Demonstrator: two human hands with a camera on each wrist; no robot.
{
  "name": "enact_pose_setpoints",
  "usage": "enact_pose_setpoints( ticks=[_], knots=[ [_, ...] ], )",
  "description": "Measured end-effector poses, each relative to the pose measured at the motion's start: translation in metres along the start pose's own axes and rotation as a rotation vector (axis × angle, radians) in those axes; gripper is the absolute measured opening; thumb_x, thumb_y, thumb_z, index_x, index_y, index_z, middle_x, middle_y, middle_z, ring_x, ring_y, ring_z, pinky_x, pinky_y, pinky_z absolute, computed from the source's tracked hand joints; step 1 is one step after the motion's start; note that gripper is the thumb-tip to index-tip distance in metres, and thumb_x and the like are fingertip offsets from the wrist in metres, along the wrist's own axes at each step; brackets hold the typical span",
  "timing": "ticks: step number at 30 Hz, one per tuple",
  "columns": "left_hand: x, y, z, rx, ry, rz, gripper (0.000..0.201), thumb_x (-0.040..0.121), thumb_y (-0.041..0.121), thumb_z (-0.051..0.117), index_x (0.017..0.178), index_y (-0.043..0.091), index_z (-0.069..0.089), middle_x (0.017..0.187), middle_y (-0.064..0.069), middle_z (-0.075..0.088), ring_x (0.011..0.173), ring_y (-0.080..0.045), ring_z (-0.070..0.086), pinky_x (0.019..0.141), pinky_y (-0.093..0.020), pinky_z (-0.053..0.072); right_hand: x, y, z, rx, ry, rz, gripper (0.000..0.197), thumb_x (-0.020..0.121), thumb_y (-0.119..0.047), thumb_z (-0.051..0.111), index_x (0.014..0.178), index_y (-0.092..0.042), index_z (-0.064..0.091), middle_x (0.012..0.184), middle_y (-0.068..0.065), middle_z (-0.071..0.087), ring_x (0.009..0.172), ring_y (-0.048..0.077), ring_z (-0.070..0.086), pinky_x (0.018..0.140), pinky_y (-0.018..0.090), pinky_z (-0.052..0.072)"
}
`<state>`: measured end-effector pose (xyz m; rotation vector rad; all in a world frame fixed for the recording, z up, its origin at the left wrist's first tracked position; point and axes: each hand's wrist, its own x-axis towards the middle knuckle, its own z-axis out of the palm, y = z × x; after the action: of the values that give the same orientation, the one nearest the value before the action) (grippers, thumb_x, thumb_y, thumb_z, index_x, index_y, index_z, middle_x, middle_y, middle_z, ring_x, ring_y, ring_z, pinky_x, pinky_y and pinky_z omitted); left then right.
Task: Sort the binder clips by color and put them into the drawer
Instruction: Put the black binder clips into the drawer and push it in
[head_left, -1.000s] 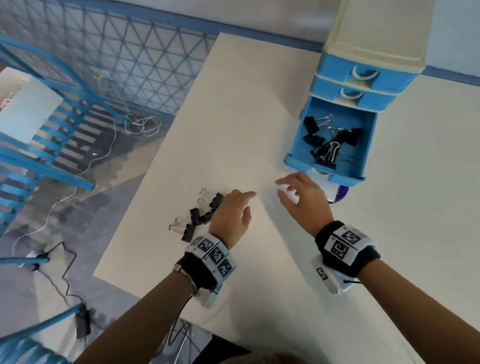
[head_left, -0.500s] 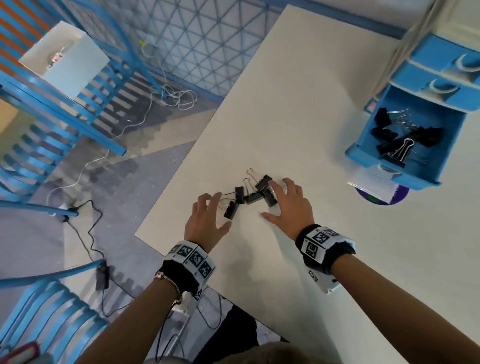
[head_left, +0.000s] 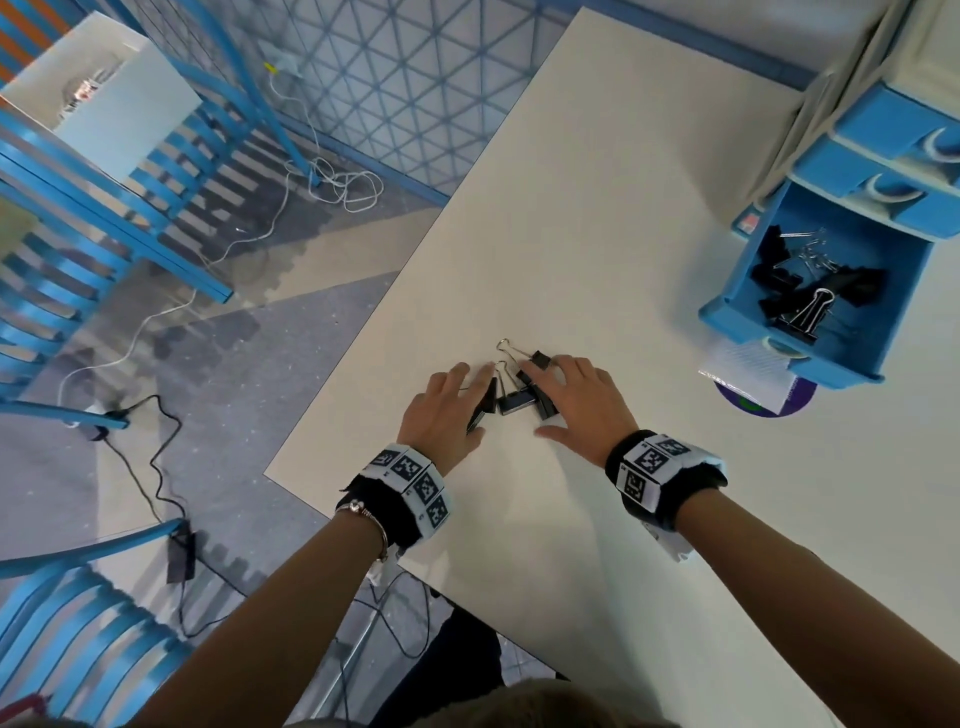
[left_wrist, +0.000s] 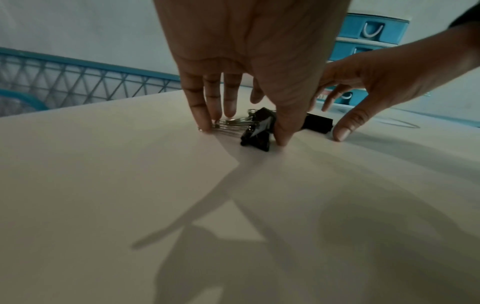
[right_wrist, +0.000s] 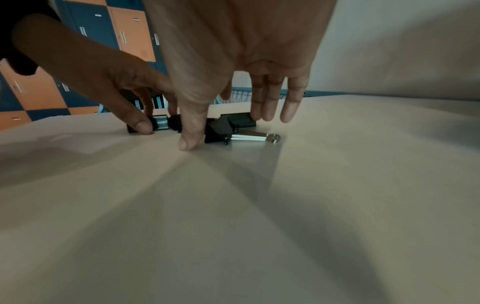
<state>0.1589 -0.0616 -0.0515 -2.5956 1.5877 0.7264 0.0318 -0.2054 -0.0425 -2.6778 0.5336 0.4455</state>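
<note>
Several black binder clips (head_left: 514, 401) with silver wire handles lie bunched on the white table (head_left: 597, 234), near its left edge. My left hand (head_left: 447, 410) stands on their left and my right hand (head_left: 576, 405) on their right, both with straight fingers and fingertips on the table, touching the bunch. In the left wrist view the left hand (left_wrist: 228, 92) has its thumb against a clip (left_wrist: 257, 129). The right wrist view shows the right hand (right_wrist: 259, 61) over the clips (right_wrist: 226, 127). The open blue drawer (head_left: 883, 312) at the right holds more black clips.
The drawer belongs to a small blue and cream drawer unit (head_left: 883, 119) whose upper drawers are shut. A sheet of paper (head_left: 748, 364) on a purple disc lies under the drawer's front. The table edge (head_left: 343, 343) runs just left of the hands, with blue chairs and cables below.
My right hand came back from the drawer to the clips. Both hands have closed in from either side and the spread clips are now pushed into a tighter bunch.
</note>
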Motion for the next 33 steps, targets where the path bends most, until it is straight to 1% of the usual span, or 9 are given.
enact_pose_setpoints(
  ticks=[4,9,15,17,21,23,26,29,33],
  knots=[
    [0.013,0.006,-0.002,0.046,0.014,0.026,0.062,0.089,0.031,0.052,0.141,0.017,0.023,0.136,-0.006,0.037,0.118,-0.025,0.036,0.084,-0.034,0.039,0.014,0.002,-0.006,-0.040,-0.090,-0.007,0.079,0.077,-0.034,0.069,0.141,-0.024,0.024,0.151,0.010,0.019,0.130,0.031,0.031,0.100,0.044,0.037],
    [0.026,0.017,-0.001,-0.083,0.043,0.020,0.049,0.086,0.026,0.056,0.131,0.013,0.039,0.127,-0.007,0.046,0.112,-0.025,0.040,0.083,-0.034,0.038,0.016,0.008,-0.009,0.042,-0.032,0.061,0.055,0.083,-0.024,0.062,0.132,-0.017,0.039,0.133,0.010,0.044,0.116,0.030,0.044,0.089,0.041,0.043],
    [0.017,0.015,-0.016,-0.495,0.257,-0.026,0.043,0.075,0.014,0.068,0.115,0.005,0.053,0.108,-0.012,0.059,0.098,-0.029,0.052,0.082,-0.040,0.045,0.003,0.019,-0.002,0.124,0.062,0.086,0.033,0.083,-0.020,0.062,0.114,-0.011,0.056,0.115,0.013,0.055,0.100,0.031,0.053,0.077,0.037,0.043],
    [0.009,0.007,-0.020,-0.452,0.265,-0.042,0.044,0.072,0.013,0.069,0.112,0.006,0.054,0.103,-0.013,0.059,0.092,-0.029,0.053,0.078,-0.041,0.046,-0.002,0.020,-0.001,0.183,0.089,0.098,0.032,0.081,-0.022,0.065,0.111,-0.011,0.059,0.109,0.015,0.056,0.092,0.033,0.056,0.074,0.036,0.043],
    [-0.012,-0.016,-0.012,-0.237,0.115,0.071,0.046,0.067,0.013,0.065,0.112,0.010,0.055,0.100,-0.013,0.057,0.082,-0.032,0.056,0.065,-0.039,0.047,-0.010,0.010,0.000,0.307,0.135,0.114,0.033,0.082,-0.029,0.065,0.110,-0.012,0.059,0.108,0.014,0.052,0.076,0.029,0.058,0.066,0.030,0.044],
    [-0.019,-0.023,-0.005,-0.162,0.043,0.121,0.051,0.063,0.006,0.066,0.113,0.010,0.057,0.099,-0.015,0.057,0.079,-0.034,0.057,0.059,-0.038,0.046,-0.010,-0.002,0.001,0.318,0.098,0.119,0.035,0.085,-0.030,0.061,0.115,-0.014,0.056,0.113,0.014,0.047,0.079,0.028,0.058,0.067,0.028,0.043],
    [-0.021,-0.024,0.000,-0.055,0.004,0.197,0.063,0.057,-0.001,0.069,0.117,0.011,0.057,0.103,-0.018,0.058,0.071,-0.033,0.058,0.049,-0.034,0.046,-0.007,-0.022,0.006,0.296,0.067,0.139,0.034,0.087,-0.029,0.057,0.116,-0.012,0.054,0.117,0.016,0.043,0.087,0.031,0.058,0.072,0.034,0.047],
    [-0.018,-0.021,0.001,0.050,0.008,0.248,0.078,0.051,0.001,0.074,0.122,0.016,0.047,0.108,-0.018,0.059,0.064,-0.030,0.058,0.039,-0.027,0.043,-0.003,-0.035,0.012,0.277,0.082,0.188,0.034,0.087,-0.029,0.057,0.115,-0.009,0.052,0.120,0.017,0.041,0.093,0.033,0.055,0.076,0.039,0.049],
    [-0.013,-0.012,0.005,0.135,0.019,0.253,0.084,0.050,0.004,0.074,0.127,0.019,0.043,0.113,-0.019,0.058,0.062,-0.027,0.055,0.036,-0.023,0.036,0.001,-0.041,0.018,0.232,0.094,0.231,0.034,0.087,-0.027,0.059,0.114,-0.008,0.051,0.126,0.017,0.041,0.103,0.033,0.051,0.082,0.040,0.048]
  ],
)
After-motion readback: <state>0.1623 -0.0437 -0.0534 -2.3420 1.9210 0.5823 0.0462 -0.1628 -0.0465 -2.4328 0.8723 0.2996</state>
